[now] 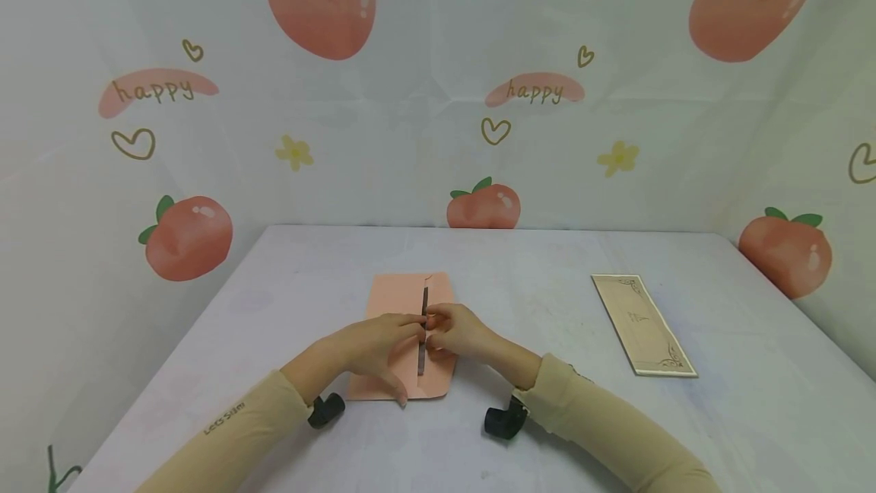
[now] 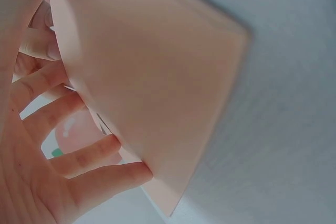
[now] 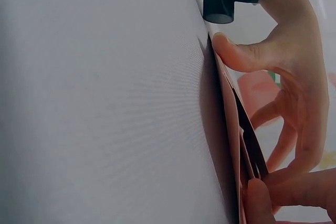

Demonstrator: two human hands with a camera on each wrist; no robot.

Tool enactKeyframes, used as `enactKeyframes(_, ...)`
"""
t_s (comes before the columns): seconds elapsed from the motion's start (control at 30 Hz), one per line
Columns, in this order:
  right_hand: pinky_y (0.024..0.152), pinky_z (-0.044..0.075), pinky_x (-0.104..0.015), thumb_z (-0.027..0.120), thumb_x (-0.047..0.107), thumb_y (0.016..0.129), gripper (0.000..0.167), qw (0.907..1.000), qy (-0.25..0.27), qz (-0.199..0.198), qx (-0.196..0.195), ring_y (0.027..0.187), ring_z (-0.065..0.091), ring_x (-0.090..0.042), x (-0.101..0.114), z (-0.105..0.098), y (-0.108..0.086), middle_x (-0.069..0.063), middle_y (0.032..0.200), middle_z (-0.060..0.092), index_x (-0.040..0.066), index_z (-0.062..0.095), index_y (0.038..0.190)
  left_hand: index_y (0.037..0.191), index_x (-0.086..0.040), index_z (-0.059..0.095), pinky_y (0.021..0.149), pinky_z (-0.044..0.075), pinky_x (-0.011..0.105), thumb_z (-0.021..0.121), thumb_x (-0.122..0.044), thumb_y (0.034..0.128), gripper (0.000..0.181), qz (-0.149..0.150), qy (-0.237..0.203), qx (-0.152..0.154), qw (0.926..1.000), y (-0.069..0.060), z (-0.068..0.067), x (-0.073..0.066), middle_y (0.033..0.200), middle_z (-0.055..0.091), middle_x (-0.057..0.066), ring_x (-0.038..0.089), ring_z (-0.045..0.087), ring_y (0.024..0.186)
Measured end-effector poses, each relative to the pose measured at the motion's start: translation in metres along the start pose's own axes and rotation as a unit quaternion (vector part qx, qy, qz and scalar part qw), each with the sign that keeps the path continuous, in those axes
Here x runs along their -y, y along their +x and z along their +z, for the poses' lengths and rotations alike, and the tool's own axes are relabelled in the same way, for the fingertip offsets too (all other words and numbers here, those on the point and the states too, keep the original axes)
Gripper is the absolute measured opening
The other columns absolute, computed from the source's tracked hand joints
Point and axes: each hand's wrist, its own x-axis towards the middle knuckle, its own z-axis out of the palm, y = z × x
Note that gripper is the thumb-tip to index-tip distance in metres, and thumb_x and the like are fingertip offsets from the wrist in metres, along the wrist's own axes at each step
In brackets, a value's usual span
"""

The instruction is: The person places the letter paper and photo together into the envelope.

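The fingertips of the left hand (image 1: 376, 345) and right hand (image 1: 464, 332) cover the middle of the dark strip (image 1: 420, 362) on the pink folder (image 1: 398, 294), and the left hand also hides part of the folder's left side. In the left wrist view the folder's outline is blurred, and in both wrist views the picture's edge cuts the folder off. On the card (image 1: 628, 318) at the right the small print cannot be read, while both sleeves (image 1: 236, 432) run out at the near edge.
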Motion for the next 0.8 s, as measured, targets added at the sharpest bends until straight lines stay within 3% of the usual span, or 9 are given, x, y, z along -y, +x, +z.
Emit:
enactKeyframes(0.2, 0.07, 0.059, -0.029, 0.057, -0.003, 0.083, 0.052, 0.9998, -0.017, -0.011, 0.005, 0.086, 0.066, -0.018, 0.0, -0.002, -0.001, -0.022, 0.107, 0.061, -0.014, 0.041, 0.131, 0.129, -0.017, 0.047, 0.11, 0.036, 0.045, 0.078, -0.06, 0.0588, 0.088, 0.005, 0.0, -0.006, 1.0, -0.001, 0.0, 0.0, 0.149, 0.037, 0.004, 0.027, 0.036, 0.137)
enactKeyframes(0.43, 0.073, 0.059, -0.03, 0.055, 0.005, 0.09, 0.043, 0.9997, -0.019, 0.013, 0.004, 0.088, 0.069, -0.024, 0.002, -0.008, -0.005, -0.021, 0.112, 0.062, -0.008, 0.046, 0.13, 0.127, -0.019, 0.048, 0.109, 0.037, 0.046, 0.078, -0.06, 0.0591, 0.085, 0.003, 0.0, -0.003, 1.0, -0.001, -0.001, 0.0, 0.151, 0.034, 0.003, 0.028, 0.035, 0.137)
enactKeyframes(0.8, 0.064, 0.056, -0.023, 0.058, 0.012, 0.089, 0.029, 0.9984, -0.049, 0.012, -0.024, 0.072, 0.064, -0.008, -0.002, -0.032, -0.019, -0.014, 0.098, 0.064, -0.003, 0.061, 0.113, 0.127, -0.019, 0.049, 0.109, 0.037, 0.046, 0.078, -0.06, 0.0587, 0.084, -0.002, -0.011, 0.0, 0.9999, 0.0, -0.001, -0.001, 0.149, 0.036, 0.003, 0.027, 0.036, 0.137)
